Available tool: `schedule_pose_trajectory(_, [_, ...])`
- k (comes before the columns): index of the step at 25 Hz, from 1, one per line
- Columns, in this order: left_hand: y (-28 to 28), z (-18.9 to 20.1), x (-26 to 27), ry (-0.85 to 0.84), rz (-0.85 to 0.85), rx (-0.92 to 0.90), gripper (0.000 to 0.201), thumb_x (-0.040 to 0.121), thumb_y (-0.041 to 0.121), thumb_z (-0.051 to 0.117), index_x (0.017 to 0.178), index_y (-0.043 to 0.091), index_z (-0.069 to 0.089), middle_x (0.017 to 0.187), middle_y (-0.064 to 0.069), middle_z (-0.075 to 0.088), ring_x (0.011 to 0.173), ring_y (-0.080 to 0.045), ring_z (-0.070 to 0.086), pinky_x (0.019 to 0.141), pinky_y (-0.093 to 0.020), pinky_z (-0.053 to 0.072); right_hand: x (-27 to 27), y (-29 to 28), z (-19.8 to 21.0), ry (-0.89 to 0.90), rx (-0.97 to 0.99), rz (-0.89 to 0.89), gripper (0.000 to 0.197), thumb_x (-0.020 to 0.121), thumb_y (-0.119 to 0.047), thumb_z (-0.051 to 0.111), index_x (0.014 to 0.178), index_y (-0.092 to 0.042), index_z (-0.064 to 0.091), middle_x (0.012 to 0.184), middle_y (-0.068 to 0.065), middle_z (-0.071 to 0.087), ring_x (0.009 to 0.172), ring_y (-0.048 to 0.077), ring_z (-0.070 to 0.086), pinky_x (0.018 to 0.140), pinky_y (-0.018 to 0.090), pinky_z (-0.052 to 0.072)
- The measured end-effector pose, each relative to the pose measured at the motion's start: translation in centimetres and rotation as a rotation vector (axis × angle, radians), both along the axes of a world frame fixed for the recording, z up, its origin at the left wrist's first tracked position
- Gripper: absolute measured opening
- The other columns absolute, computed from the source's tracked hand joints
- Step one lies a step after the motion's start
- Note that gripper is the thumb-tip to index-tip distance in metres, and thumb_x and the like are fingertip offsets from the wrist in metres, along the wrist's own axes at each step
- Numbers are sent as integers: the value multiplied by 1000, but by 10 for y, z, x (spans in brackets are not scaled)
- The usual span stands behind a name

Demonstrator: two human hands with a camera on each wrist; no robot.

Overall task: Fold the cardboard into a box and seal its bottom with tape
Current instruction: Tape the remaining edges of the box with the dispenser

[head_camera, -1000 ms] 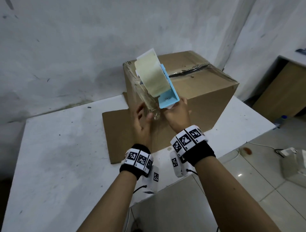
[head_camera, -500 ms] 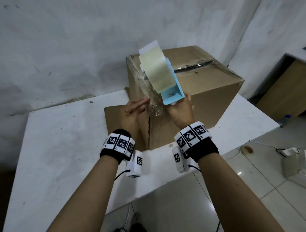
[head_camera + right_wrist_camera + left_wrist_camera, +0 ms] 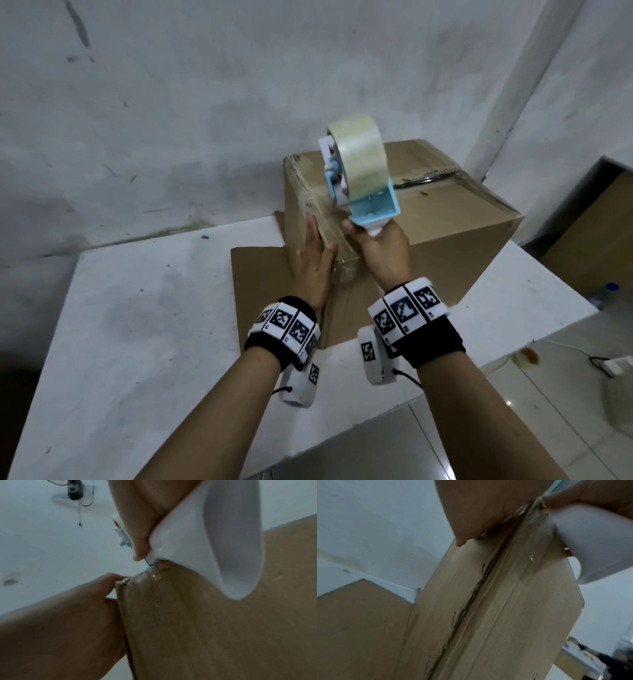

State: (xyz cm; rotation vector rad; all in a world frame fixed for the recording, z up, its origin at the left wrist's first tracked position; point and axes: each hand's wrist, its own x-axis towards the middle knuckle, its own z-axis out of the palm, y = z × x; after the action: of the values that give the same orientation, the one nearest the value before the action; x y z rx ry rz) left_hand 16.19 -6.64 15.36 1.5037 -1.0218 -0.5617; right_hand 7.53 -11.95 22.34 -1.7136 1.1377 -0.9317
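A brown cardboard box stands on the white table, its taped seam on top. Clear tape runs down the near corner. My left hand lies flat with straight fingers against the box's near-left side, beside that tape. My right hand grips the white handle of a light-blue tape dispenser carrying a roll of clear tape, held against the box's upper near corner. A loose flap lies flat on the table at the box's left.
A grey wall stands close behind the box. The table's front edge runs just under my wrists, with tiled floor below. On the right are a wooden cabinet, a cable and a white device on the floor.
My left hand has moved up the box's near-left side and now lies flat on it. The dispenser in my right hand has tilted upright, its roll now facing me.
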Motion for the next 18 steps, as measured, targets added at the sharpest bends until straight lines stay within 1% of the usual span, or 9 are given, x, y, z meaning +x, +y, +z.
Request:
schedule_pose_trajectory(2, [-5,3,4,-218,58,39,65,84,45,18,140,28,-10,151,14,-13,140,-2,-10,119,-39,-9,-2,-2,-5,-91,36,-20,45,74,-38,73,105,-6,67,102,15,71,96,28,66,83,40,53])
schedule_pose_trajectory(4, [-17,14,14,-321,65,4,68,84,43,16,144,17,-1,155,4,-7,139,-4,-10,118,-30,-8,-4,-7,-6,-152,66,-23,35,78,-31,71,104,-7,68,103,12,71,96,25,65,86,39,51])
schedule_pose_trajectory(5, [-24,22,21,-342,51,46,64,89,39,17,146,13,3,156,-1,-3,141,-6,-8,118,-29,-7,-5,-7,-6,-143,66,-14,34,79,-31,71,104,-8,68,103,11,71,96,25,65,87,39,51])
schedule_pose_trajectory(7, [-37,37,42,-372,14,212,53,99,28,20,147,11,8,158,-3,1,146,-13,-3,120,-34,-2,-5,-7,-9,-92,54,6,39,78,-35,71,106,-9,67,102,9,71,96,24,65,87,40,52])
schedule_pose_trajectory(9, [-45,47,57,-438,14,354,51,100,20,26,148,12,9,158,-3,2,146,-15,-1,120,-37,0,-4,-7,-12,-78,54,8,38,77,-35,72,105,-9,67,101,8,71,95,24,65,87,40,52])
schedule_pose_trajectory(12, [-51,48,54,-514,67,393,52,99,18,27,147,8,11,158,-6,6,146,-17,3,120,-34,4,-3,-6,-9,-95,53,-14,31,78,-30,72,102,-10,68,101,10,71,95,24,66,87,41,52])
schedule_pose_trajectory(14, [-49,48,53,-565,81,358,48,99,18,28,144,5,22,155,-10,18,145,-21,12,119,-31,11,-2,-6,-8,-92,63,-13,31,78,-29,72,102,-9,68,103,11,71,96,25,65,87,38,52])
schedule_pose_trajectory(16, [-45,52,64,-574,50,290,41,99,19,31,137,6,40,147,-12,35,138,-24,29,114,-30,21,-1,-3,-2,-87,90,6,35,75,-31,73,103,-10,68,103,11,71,98,26,65,89,38,51])
schedule_pose_trajectory(18, [-44,56,82,-533,-16,244,37,98,20,36,129,9,51,139,-11,47,131,-26,40,110,-33,28,2,-1,6,-114,136,39,40,67,-35,73,99,-12,69,100,11,72,96,27,66,90,46,51])
